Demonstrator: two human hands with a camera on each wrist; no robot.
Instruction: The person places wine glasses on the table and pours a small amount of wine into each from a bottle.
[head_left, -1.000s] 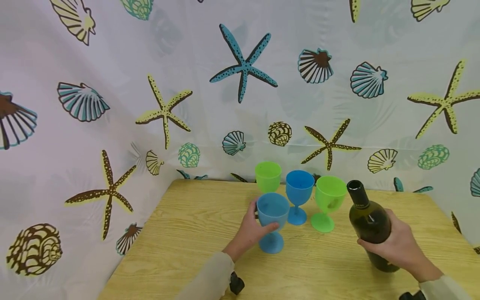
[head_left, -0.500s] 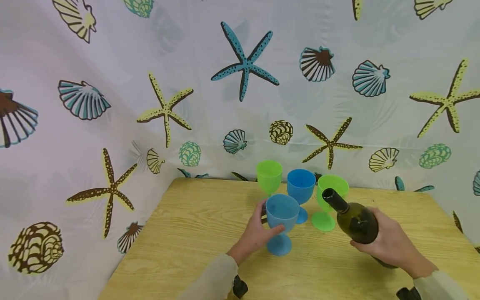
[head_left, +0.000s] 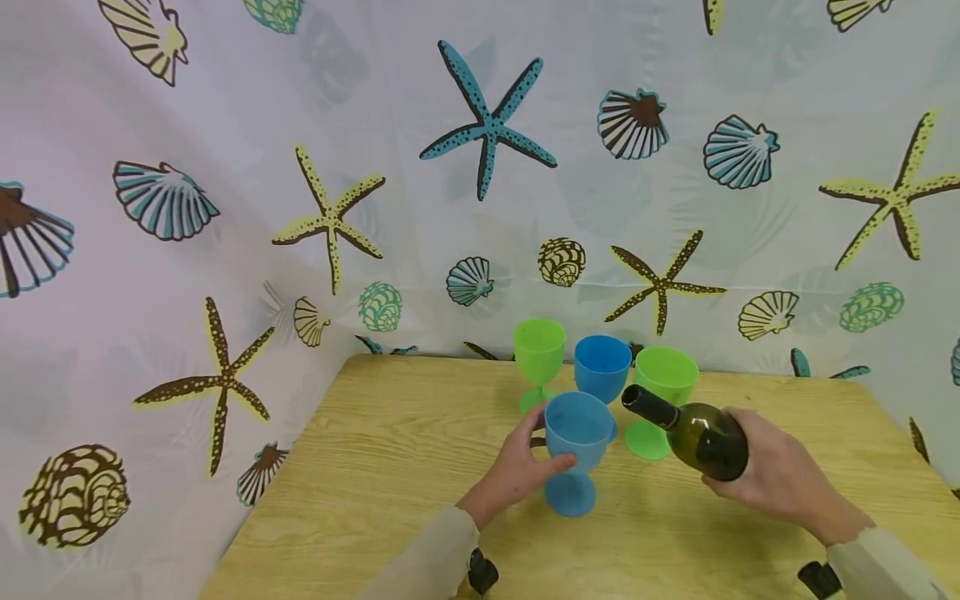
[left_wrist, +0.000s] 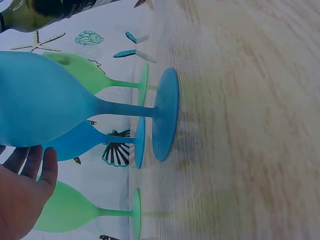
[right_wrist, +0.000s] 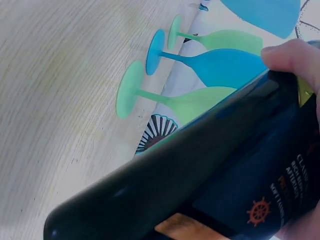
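Head view: the left hand (head_left: 517,468) curls round the bowl of the light blue goblet (head_left: 577,429); the right hand (head_left: 776,467) grips the bottle (head_left: 708,442), tilted, its mouth near that rim. Behind, 1 darker blue goblet (head_left: 602,367) stands between 2 green goblets (head_left: 539,348) on the table (head_left: 360,467).

The left goblet (head_left: 538,352), middle goblet (head_left: 602,368) and right goblet (head_left: 666,373) stand on the surface (head_left: 360,475) before the cloth (head_left: 390,92). The near goblet (head_left: 579,429) is in front of the first two, the bottle (head_left: 708,442) right of it, before the third.

soft shadows, glint on bottle (head_left: 703,440)
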